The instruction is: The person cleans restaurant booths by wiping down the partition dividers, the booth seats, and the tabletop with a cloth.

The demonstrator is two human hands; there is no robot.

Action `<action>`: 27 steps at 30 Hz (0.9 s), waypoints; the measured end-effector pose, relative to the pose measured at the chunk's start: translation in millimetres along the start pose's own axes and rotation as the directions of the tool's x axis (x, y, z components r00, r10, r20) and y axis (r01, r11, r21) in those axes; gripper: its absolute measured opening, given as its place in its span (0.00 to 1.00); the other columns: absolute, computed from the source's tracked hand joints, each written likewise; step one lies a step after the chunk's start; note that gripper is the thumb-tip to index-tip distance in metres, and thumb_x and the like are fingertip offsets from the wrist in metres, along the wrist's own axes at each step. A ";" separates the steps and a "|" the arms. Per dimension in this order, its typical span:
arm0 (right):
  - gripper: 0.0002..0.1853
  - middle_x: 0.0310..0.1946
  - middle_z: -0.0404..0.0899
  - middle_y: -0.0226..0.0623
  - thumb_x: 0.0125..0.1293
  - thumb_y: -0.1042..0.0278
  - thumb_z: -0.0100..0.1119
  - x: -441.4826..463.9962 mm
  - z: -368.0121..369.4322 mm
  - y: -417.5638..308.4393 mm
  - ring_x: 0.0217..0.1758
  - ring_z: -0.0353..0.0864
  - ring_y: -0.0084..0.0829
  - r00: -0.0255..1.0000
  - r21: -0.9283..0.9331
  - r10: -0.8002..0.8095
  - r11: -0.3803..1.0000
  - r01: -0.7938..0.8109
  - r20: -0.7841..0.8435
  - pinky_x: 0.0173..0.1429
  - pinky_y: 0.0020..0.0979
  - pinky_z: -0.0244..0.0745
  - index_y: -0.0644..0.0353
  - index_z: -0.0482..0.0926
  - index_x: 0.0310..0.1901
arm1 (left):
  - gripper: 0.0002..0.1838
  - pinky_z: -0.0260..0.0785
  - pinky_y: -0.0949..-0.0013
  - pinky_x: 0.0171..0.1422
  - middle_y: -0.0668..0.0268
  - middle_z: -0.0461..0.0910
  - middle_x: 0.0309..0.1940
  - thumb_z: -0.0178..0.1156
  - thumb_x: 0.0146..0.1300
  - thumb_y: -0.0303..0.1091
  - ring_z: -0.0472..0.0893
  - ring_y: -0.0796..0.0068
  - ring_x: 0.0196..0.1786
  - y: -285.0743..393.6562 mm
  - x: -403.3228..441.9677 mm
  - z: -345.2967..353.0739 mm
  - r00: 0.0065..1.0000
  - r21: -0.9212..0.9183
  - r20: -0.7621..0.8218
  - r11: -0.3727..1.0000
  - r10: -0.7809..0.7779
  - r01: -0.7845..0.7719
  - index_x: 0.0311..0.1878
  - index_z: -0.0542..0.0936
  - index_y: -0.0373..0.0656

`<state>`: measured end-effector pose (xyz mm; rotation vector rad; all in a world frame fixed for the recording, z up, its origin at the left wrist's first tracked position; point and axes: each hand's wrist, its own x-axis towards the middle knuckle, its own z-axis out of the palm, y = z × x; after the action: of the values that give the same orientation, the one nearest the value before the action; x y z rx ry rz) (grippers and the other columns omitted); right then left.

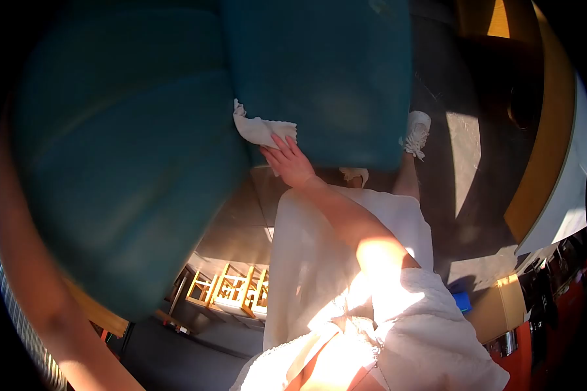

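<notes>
My right hand [288, 161] lies over a white cloth [259, 130] with a scalloped edge, fingers extended across its lower right part and pressing it to the teal upholstery. The cloth sits by the seam where a teal seat cushion [319, 78] meets a larger teal padded part [130, 143] on the left. Part of the cloth bunches up at its left end. The thumb is hard to make out. Along the left edge of the view runs my left arm [52, 280], beside the teal padding; the hand at its end does not show.
Below the seat are my feet in white shoes [417, 133] on a dark floor [463, 163]. Wooden stools [235, 290] stand at the lower left. A curved wooden edge [535, 156] rises at right, above a cardboard box [500, 309] and a blue object [462, 301].
</notes>
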<state>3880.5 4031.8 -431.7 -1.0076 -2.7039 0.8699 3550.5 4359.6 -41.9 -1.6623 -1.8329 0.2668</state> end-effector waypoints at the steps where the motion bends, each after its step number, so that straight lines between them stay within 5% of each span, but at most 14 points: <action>1: 0.30 0.66 0.60 0.32 0.57 0.69 0.50 -17.2 -9.3 16.7 0.75 0.45 0.40 1.000 -0.102 -0.002 0.995 0.003 0.008 0.74 0.45 0.44 0.52 0.64 0.65 | 0.30 0.61 0.51 0.60 0.47 0.74 0.52 0.49 0.62 0.50 0.73 0.50 0.55 -1.7 1.9 -2.7 1.000 0.015 0.017 1.000 0.010 -0.010 0.58 0.70 0.34; 4: 0.32 0.65 0.61 0.29 0.56 0.71 0.51 -109.2 -33.3 72.4 0.73 0.51 0.41 0.963 -0.201 0.266 0.942 -0.269 -0.044 0.72 0.46 0.48 0.49 0.63 0.66 | 0.30 0.62 0.51 0.59 0.48 0.74 0.52 0.48 0.62 0.51 0.73 0.50 0.55 -3.1 4.1 -0.3 1.000 0.047 -0.016 0.999 -0.016 0.017 0.59 0.70 0.37; 9: 0.32 0.66 0.59 0.43 0.58 0.76 0.50 -152.4 -77.7 130.7 0.67 0.61 0.49 0.783 -0.180 0.585 0.764 -0.619 -0.209 0.66 0.43 0.63 0.54 0.60 0.67 | 0.30 0.63 0.53 0.61 0.52 0.73 0.55 0.41 0.64 0.55 0.73 0.53 0.57 -18.3 6.7 17.0 0.999 0.175 0.019 0.984 -0.040 0.036 0.63 0.66 0.46; 11: 0.31 0.67 0.56 0.50 0.61 0.79 0.46 -112.3 -99.9 150.4 0.64 0.64 0.50 0.441 0.191 0.779 0.565 -0.803 -0.446 0.62 0.40 0.68 0.57 0.56 0.68 | 0.30 0.64 0.54 0.61 0.54 0.72 0.57 0.38 0.65 0.57 0.73 0.54 0.58 -32.5 10.0 28.6 0.997 0.282 0.048 0.959 -0.053 0.037 0.65 0.64 0.50; 13: 0.30 0.67 0.57 0.52 0.62 0.82 0.44 -44.8 -122.9 125.1 0.63 0.66 0.51 0.592 0.223 0.629 0.757 -0.614 -0.505 0.61 0.40 0.68 0.59 0.57 0.67 | 0.30 0.64 0.55 0.61 0.56 0.71 0.58 0.36 0.66 0.58 0.72 0.55 0.59 -43.3 6.3 43.8 0.995 0.395 0.083 0.918 -0.053 0.016 0.66 0.63 0.53; 14: 0.35 0.65 0.60 0.51 0.53 0.86 0.48 -11.5 -120.7 107.0 0.60 0.68 0.54 0.701 0.218 0.471 0.879 -0.424 -0.536 0.60 0.41 0.69 0.62 0.58 0.67 | 0.31 0.64 0.55 0.62 0.57 0.71 0.59 0.34 0.66 0.59 0.72 0.56 0.60 -50.3 4.3 50.5 0.990 0.484 0.136 0.874 -0.035 -0.036 0.67 0.62 0.55; 17: 0.26 0.59 0.68 0.41 0.58 0.72 0.49 62.9 -74.8 27.5 0.68 0.60 0.46 0.956 -0.020 0.141 0.988 -0.151 -0.259 0.70 0.47 0.54 0.59 0.67 0.62 | 0.31 0.65 0.56 0.62 0.60 0.70 0.61 0.30 0.68 0.62 0.72 0.57 0.61 -65.7 -0.7 60.3 0.952 0.669 0.304 0.704 0.031 -0.237 0.69 0.60 0.61; 19: 0.25 0.61 0.67 0.38 0.60 0.68 0.48 83.9 -24.1 -2.9 0.71 0.54 0.45 0.997 -0.188 -0.071 0.980 0.064 -0.029 0.73 0.48 0.47 0.56 0.67 0.62 | 0.28 0.64 0.59 0.62 0.62 0.69 0.63 0.37 0.69 0.55 0.72 0.61 0.61 -59.6 -0.3 63.6 0.978 0.338 0.007 0.921 -0.210 0.195 0.70 0.58 0.60; 22: 0.26 0.60 0.65 0.37 0.59 0.64 0.51 99.7 -14.4 30.1 0.72 0.53 0.44 0.959 -0.089 -0.277 0.959 0.270 -0.066 0.72 0.48 0.47 0.55 0.67 0.62 | 0.35 0.64 0.61 0.62 0.66 0.69 0.63 0.34 0.64 0.67 0.72 0.62 0.62 -59.5 -3.5 60.2 0.991 0.338 -0.079 0.932 -0.107 0.128 0.68 0.64 0.58; 24: 0.28 0.63 0.63 0.36 0.59 0.60 0.52 102.5 -50.2 72.6 0.73 0.49 0.45 0.979 -0.150 0.052 0.985 -0.082 -0.197 0.73 0.48 0.46 0.52 0.66 0.63 | 0.35 0.64 0.61 0.63 0.65 0.69 0.62 0.35 0.64 0.67 0.71 0.62 0.62 -77.1 -1.0 73.6 0.994 0.365 -0.040 0.924 -0.103 0.110 0.68 0.63 0.59; 27: 0.29 0.62 0.64 0.38 0.58 0.63 0.55 93.4 -113.0 185.2 0.69 0.57 0.46 0.751 -0.240 0.321 0.812 -0.532 -0.577 0.68 0.49 0.56 0.54 0.66 0.62 | 0.34 0.62 0.60 0.64 0.65 0.70 0.62 0.35 0.64 0.67 0.70 0.62 0.63 -80.4 4.7 80.6 0.996 0.403 -0.020 0.911 -0.087 0.087 0.68 0.62 0.60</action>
<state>3947.2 4257.8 -449.0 -1.7202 -2.2299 0.0338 3438.4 4370.9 -58.8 -1.2898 -1.7038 0.5644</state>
